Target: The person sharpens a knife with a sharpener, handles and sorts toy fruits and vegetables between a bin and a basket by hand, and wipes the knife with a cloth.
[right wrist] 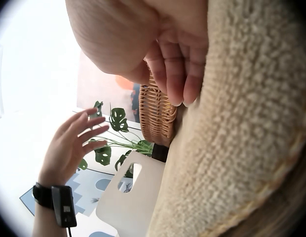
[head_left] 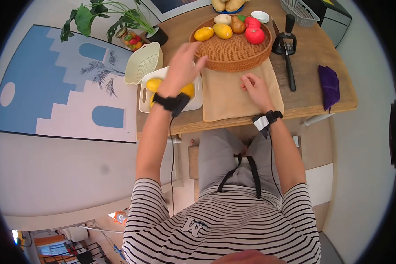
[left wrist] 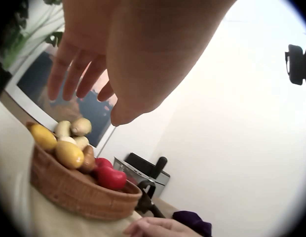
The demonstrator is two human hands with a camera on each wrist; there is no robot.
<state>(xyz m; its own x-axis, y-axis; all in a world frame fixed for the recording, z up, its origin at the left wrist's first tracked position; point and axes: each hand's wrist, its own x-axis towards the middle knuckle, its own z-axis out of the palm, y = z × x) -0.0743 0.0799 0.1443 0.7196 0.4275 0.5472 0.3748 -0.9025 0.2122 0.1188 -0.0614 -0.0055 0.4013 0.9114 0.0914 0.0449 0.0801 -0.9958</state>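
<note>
My left hand (head_left: 180, 72) hovers above the work surface with its fingers spread and nothing in them, between a white handled tray (head_left: 143, 100) and a round wicker basket (head_left: 233, 53). Yellow fruits (head_left: 154, 84) lie in the tray, partly hidden by the left wrist. Along the basket's far side sit yellow fruits (left wrist: 69, 154), a brown pear (head_left: 238, 25), a pale potato-like piece (head_left: 223, 19) and red fruits (head_left: 254, 35). My right hand (head_left: 256, 90) rests on a beige cloth (head_left: 237, 103), fingers loosely curled and holding nothing.
A pale green colander (head_left: 143, 61), a lidded jar (head_left: 131, 40) and a potted plant (head_left: 156, 34) stand at the left. To the right are a black-handled knife (head_left: 289, 72), a black peg-like stand (head_left: 290, 24), a purple pouch (head_left: 329, 88) and a grey basket (head_left: 301, 13).
</note>
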